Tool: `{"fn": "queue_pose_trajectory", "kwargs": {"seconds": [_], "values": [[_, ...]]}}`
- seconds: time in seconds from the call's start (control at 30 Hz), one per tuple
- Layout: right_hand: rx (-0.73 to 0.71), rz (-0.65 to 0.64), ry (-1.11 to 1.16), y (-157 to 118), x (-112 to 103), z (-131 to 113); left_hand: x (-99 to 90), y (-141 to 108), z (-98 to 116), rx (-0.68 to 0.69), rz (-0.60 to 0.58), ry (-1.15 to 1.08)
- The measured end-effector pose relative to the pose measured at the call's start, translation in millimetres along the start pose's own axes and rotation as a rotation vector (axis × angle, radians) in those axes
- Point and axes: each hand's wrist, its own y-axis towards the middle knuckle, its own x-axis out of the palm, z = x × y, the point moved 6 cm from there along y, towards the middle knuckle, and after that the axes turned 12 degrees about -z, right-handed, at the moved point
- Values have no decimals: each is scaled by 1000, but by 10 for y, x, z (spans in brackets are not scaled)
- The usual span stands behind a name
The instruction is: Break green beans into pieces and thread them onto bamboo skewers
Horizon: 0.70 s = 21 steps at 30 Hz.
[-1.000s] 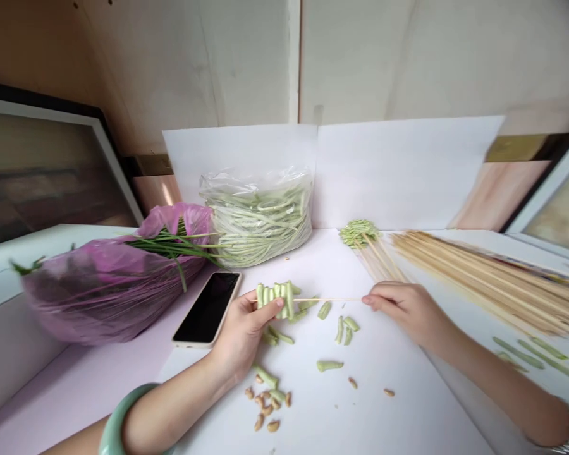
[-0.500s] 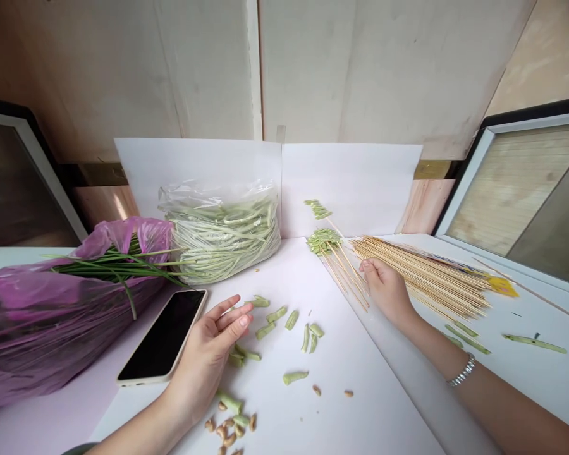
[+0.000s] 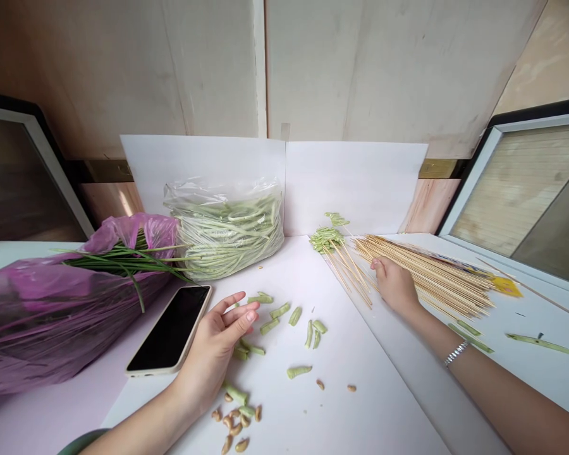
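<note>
My right hand (image 3: 394, 284) is closed around the lower end of a bamboo skewer, whose far end carries a row of cut green bean pieces (image 3: 336, 219). That row is above a pile of other bean skewers (image 3: 326, 240) lying on the white surface. My left hand (image 3: 225, 338) is open over the table, palm turned inward and fingers loosely spread, holding nothing. Close to its fingertips lie cut bean pieces (image 3: 279, 310), with several more (image 3: 299, 371) scattered to the right. Cashew-shaped brown bits (image 3: 236, 430) sit near the left wrist.
A phone (image 3: 168, 328) lies left of my left hand. Behind it are a purple bag (image 3: 76, 316) with green stalks and a clear bag of long beans (image 3: 227, 234). Bare bamboo skewers (image 3: 431, 272) fan out at right, near loose bean strips (image 3: 538, 342). White boards (image 3: 355, 183) stand behind.
My right hand has shifted slightly right, and the bean row on its skewer has swung right and lower, towards the pile. My left hand stays open in nearly the same place.
</note>
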Motion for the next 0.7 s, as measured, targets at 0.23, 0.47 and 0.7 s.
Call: {"fn": "queue_pose_trajectory", "kwargs": {"seconds": [0.23,0.47,0.7], "values": [[23,-171,-111,-73,107,-97,8,3,-10,-7,3,7],[228,-196,-281,-41,-233,153,-49,39,53,36,10,88],[340,-337,-337,22,-248,507,-105,77,195,125,70,255]]}}
